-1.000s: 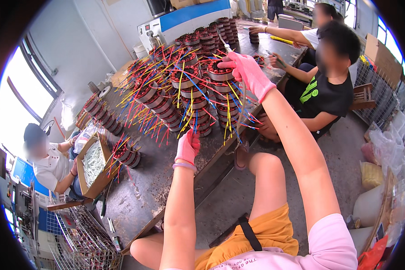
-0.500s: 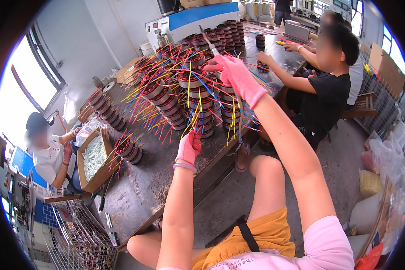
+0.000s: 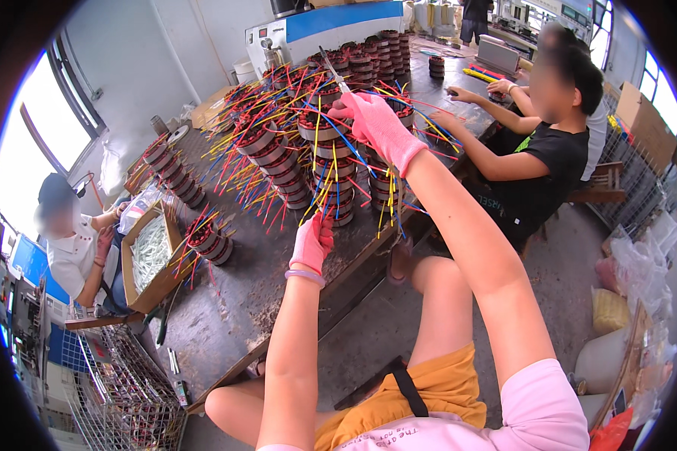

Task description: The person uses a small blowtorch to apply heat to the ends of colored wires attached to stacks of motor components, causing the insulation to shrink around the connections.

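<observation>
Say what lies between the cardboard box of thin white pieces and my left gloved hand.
In the head view, a short stack of wound stators stands beside the cardboard box; then mostly tabletop to your left hand.

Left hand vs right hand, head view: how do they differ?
The left hand appears closed on lead wires; the right hand grips a slim pointed tool.
The left hand is low, near the table edge; the right hand is raised, farther out.
The left hand has a purple band at its wrist; the right hand shows none.
Both wear pink gloves.
</observation>
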A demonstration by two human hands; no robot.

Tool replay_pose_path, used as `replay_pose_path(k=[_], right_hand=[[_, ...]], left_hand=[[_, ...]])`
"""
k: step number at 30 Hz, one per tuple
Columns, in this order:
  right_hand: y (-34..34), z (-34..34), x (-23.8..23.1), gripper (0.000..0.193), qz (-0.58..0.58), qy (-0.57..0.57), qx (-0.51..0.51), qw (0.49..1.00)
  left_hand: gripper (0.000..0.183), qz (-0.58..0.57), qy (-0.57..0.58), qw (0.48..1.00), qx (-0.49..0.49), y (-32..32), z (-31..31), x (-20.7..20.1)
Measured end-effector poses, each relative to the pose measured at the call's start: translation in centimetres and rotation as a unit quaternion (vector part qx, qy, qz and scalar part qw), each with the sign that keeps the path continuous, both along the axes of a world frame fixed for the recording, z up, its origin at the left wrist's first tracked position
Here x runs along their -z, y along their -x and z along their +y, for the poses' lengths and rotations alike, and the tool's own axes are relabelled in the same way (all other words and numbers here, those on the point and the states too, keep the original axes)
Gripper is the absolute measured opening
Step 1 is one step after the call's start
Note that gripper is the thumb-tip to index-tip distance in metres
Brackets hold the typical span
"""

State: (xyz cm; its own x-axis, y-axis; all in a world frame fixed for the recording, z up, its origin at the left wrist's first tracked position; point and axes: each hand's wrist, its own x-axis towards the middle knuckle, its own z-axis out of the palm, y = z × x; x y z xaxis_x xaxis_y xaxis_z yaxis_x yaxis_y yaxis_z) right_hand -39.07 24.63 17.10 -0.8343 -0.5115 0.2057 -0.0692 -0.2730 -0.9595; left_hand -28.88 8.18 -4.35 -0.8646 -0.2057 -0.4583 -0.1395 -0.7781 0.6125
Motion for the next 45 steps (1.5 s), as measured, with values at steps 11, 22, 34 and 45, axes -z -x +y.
replay_pose_path(k=[11,22,34,45], right_hand=[[-1.3,0.1,-0.4,0.037,-0.014,-0.007,-0.02,1.0],[-3.5,0.9,-1.2,0.037,-0.037,-0.031,-0.06,0.997],[-5.7,1.2,-1.1,0.034,0.002,-0.064,-0.1,0.993],[-7.9,0.7,-0.8,0.038,-0.006,-0.028,-0.101,0.995]], left_hand=[[0.016,0.002,-0.017,0.998,0.057,-1.5,-1.8,0.3],[0.024,0.002,-0.04,0.995,0.09,-3.2,-3.4,0.7],[0.03,-0.024,0.001,0.997,0.068,-6.6,-2.9,-1.0],[0.035,-0.048,0.015,0.997,0.052,-8.4,-2.5,-1.8]])
